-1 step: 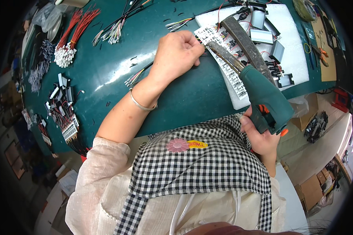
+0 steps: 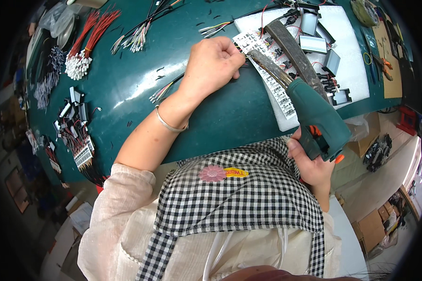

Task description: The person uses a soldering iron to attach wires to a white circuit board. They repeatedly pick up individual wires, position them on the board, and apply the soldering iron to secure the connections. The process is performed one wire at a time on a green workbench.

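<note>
Green pistol-shaped tool is gripped by your right hand, centre right; your left hand pinches narrowly, contents unclear, beside the white circuit-board panel, upper centre.

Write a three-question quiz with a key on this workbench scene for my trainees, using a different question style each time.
1. Which hand holds the green, gun-shaped plastic tool?
2. True or false: the bundle of red wires with small white connectors lies on the white, rectangular foam sheet.
3. Which of these is closest to the left hand?
A. The tool's dark tip
B. The orange-handled hand tool
C. The pink flower on the checked apron

Key:
1. The right hand.
2. False: the red-wire bundle lies on the green tabletop.
3. A.
</note>
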`<state>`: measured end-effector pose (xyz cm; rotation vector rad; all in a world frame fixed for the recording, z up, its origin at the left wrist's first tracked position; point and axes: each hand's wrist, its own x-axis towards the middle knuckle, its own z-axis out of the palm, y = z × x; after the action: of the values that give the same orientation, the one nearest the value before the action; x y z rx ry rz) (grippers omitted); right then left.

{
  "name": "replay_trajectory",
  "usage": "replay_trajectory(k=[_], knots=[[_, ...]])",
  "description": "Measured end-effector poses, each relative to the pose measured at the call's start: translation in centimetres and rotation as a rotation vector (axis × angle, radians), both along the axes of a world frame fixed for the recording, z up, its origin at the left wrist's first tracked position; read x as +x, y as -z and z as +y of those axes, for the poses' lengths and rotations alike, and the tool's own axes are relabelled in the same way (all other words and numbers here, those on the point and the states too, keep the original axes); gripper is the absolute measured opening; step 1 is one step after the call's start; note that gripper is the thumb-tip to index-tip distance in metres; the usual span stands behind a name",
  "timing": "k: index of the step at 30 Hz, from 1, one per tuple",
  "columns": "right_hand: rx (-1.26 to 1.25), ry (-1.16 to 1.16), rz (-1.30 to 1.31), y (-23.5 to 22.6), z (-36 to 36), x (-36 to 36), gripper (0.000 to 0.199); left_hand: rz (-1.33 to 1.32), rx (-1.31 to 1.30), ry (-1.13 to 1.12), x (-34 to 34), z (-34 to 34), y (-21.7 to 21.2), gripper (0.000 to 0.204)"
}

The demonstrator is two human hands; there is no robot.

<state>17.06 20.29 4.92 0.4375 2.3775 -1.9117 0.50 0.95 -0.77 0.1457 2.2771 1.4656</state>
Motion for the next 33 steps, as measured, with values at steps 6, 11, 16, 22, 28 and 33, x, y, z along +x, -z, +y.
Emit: replay_trajectory(k=[6,11,16,22,28,33], knots=[[-0.158,0.068,0.045,-0.2,1.0,0.6,0.048,0.016,0.002,-0.009,0.2,0.2,-0.5,0.015],[-0.195,0.038,0.082,-0.6,1.5,1.0,0.052,0.035,-0.024,0.008,0.1,0.0,-0.7,0.016],[-0.130,0.021,0.029,-0.3,0.8,1.0,0.040,0.051,-0.043,0.017,0.2,0.0,-0.5,0.017],[-0.101,0.058,0.052,0.6,-0.3,0.3,0.028,0.049,-0.027,0.013,0.2,0.0,-0.4,0.017],[-0.051,0.045,0.020,0.5,-0.3,0.4,0.027,0.051,-0.037,0.016,0.2,0.0,-0.5,0.017],[-0.099,0.023,0.112,0.9,0.3,0.7,0.038,0.079,-0.048,0.025,0.2,0.0,-0.4,0.017]])
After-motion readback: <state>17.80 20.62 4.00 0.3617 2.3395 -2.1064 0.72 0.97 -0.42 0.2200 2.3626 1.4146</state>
